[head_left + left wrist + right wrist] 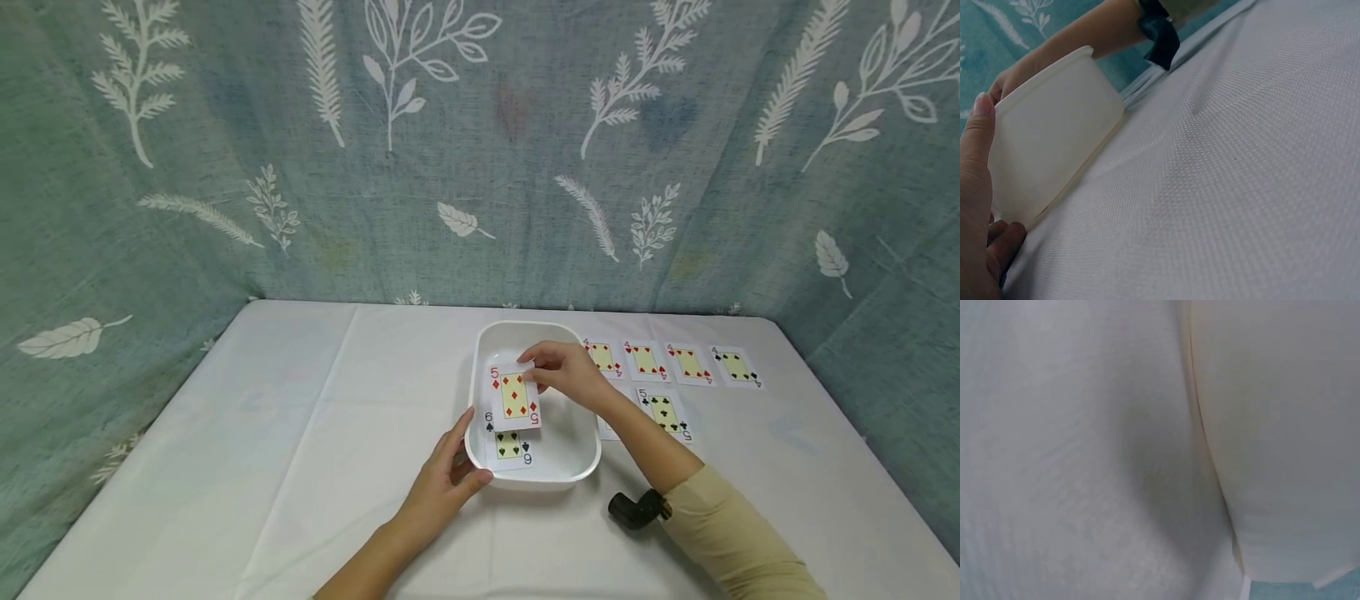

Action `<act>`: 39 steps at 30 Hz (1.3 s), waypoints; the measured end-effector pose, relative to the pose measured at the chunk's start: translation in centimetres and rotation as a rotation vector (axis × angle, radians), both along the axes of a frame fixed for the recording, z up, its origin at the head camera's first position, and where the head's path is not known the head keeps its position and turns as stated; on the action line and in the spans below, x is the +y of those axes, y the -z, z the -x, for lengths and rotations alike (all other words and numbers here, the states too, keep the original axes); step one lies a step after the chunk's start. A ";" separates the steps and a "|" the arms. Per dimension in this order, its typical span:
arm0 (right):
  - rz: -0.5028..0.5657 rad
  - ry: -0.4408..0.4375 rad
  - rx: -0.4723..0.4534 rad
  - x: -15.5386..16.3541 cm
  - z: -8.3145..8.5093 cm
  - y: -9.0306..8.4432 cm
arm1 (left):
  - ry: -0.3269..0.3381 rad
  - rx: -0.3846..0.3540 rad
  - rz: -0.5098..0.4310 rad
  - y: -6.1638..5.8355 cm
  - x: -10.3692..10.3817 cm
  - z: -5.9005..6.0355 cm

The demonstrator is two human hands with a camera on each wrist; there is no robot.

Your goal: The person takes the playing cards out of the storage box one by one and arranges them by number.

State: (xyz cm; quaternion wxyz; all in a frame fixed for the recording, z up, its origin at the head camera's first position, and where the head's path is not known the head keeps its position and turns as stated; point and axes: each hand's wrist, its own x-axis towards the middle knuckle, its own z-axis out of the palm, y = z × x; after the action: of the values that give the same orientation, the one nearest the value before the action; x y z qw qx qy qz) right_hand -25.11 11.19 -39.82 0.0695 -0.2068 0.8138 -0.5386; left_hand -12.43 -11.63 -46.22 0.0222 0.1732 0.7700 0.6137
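Note:
A white tub (577,467) stands on the white-covered table (300,467). Inside it lies a six of spades (508,445). My right hand (566,373) reaches over the tub and pinches a five of diamonds (514,397) by its upper right corner, holding it above the six. My left hand (450,479) holds the tub's near left corner, thumb on the rim; in the left wrist view the thumb (975,150) lies against the tub wall (1054,144). The right wrist view shows only blurred white cloth and the tub wall (1279,425).
To the right of the tub lie face-up cards: a row of fours (667,362) and below it a five of clubs (663,412). A green leaf-patterned curtain (480,150) closes off the back and sides. A black wrist camera (633,508) sits on my right forearm.

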 end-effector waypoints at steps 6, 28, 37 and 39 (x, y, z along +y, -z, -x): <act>0.029 0.045 0.015 0.6 -0.3 -0.4 | -0.018 -0.016 0.004 0.0 0.2 0.0; 0.047 0.149 -0.015 5.9 -0.6 -2.6 | -0.028 -0.028 0.057 -0.1 0.1 0.0; 0.001 0.203 -0.001 8.8 -1.3 -3.2 | -0.018 -0.054 0.026 -0.3 0.1 -0.1; 0.005 0.208 -0.009 9.3 -1.4 -3.3 | -0.018 -0.058 0.021 -0.3 0.1 -0.1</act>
State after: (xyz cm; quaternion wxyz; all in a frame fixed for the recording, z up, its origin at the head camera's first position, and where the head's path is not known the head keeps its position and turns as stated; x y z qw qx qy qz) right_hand -23.68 20.53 -36.51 0.0160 -0.1189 0.8292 -0.5459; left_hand -12.33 -11.53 -45.92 0.0408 0.1482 0.7770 0.6105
